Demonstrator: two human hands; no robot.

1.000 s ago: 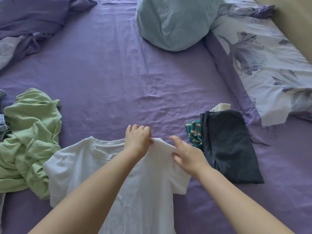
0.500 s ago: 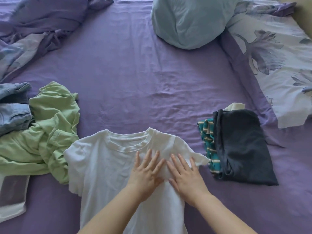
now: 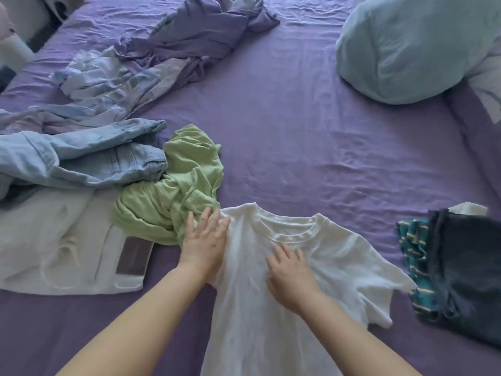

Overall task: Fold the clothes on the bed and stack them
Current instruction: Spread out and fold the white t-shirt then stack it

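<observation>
Hands have parted since half a second ago: left hand (image 3: 203,248) slid to the tee's (image 3: 271,308) left shoulder, fingers spread; right hand (image 3: 291,278) flat mid-chest. Tee lies smoothed on the bed (image 3: 298,158), ready for folding.

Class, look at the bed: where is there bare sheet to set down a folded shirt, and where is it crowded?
Bare purple sheet lies between the crumpled green shirt, the pale blue pillow, the white T-shirt and the dark folded stack. The bed's left side is crowded with light denim jeans, a white garment and bunched lilac bedding.
</observation>
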